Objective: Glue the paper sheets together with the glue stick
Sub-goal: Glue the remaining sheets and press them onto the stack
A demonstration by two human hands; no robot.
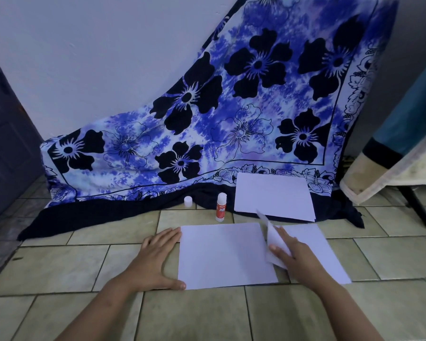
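A person sat over a tiled floor (207,316) with both bare arms reaching in from the bottom of the frame.

The left hand (155,257) lay flat on the floor, left of the middle. Its grip was spread – straight fingers ran along the left edge of the left sheet (221,254), and the thumb tip touched that sheet's near left corner. This white sheet lay flat in the lower middle of the frame.

The right hand (295,254) was just right of it. Its grip was pinching the lifted paper (273,236) – thumb on the near side, fingers behind. That paper stood up on its edge between the two flat sheets. I could not tell if it was joined to either one. The right sheet (322,249) lay flat under the right hand.

The glue stick (221,207) stood upright just above the left sheet, its top bare. Its white cap (188,201) stood apart, to the left of it.

A paper stack (273,198) lay to the right of the glue stick, on the dark hem of a blue flowered cloth (231,107) that filled the middle of the frame.
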